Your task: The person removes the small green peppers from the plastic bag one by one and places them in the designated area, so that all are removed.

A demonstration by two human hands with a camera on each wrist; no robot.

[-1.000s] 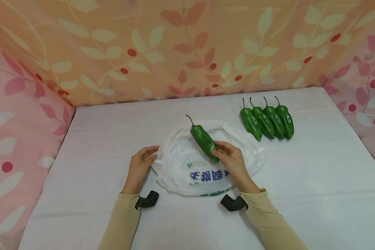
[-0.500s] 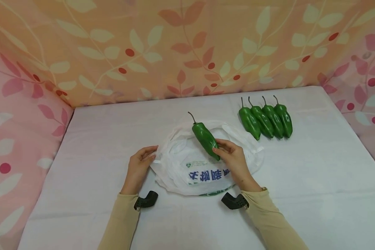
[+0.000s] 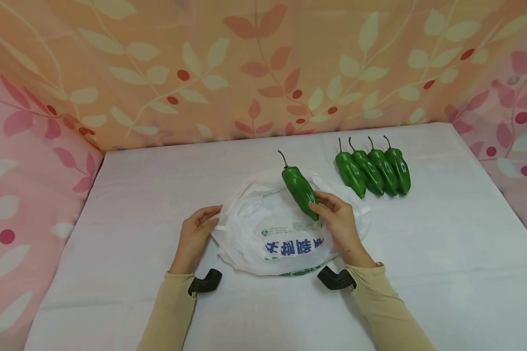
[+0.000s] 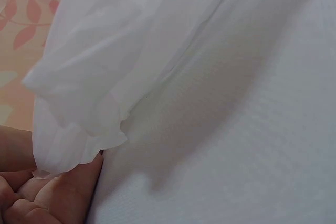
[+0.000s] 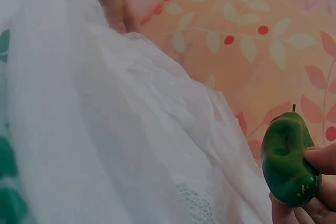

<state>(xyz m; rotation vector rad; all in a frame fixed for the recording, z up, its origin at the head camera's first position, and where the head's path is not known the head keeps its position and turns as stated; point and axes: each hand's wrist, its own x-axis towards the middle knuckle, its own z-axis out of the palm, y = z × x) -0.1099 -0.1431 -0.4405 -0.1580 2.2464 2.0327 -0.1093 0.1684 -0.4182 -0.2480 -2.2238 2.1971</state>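
Observation:
A white plastic bag (image 3: 246, 243) with blue and green print lies with its mouth spread in the middle of the table. My left hand (image 3: 195, 236) pinches the bag's left edge; in the left wrist view the thin plastic hangs against the fingers (image 4: 63, 198). Over the bag's right part, my right hand (image 3: 340, 224) grips a green pepper (image 3: 299, 190) by its lower end, thumb on the near side. Its stem points up and to the left. The right wrist view shows the same pepper (image 5: 287, 166) end-on beside the bag's raised rim.
Several green peppers (image 3: 373, 170) lie in a row at the back right, stems toward the back. A white cloth (image 3: 149, 180) covers the table. Floral curtains (image 3: 263, 68) hang behind it and at both sides.
My right hand has carried the pepper to the right and slightly toward the back, over the bag. The left hand stays at the bag's edge.

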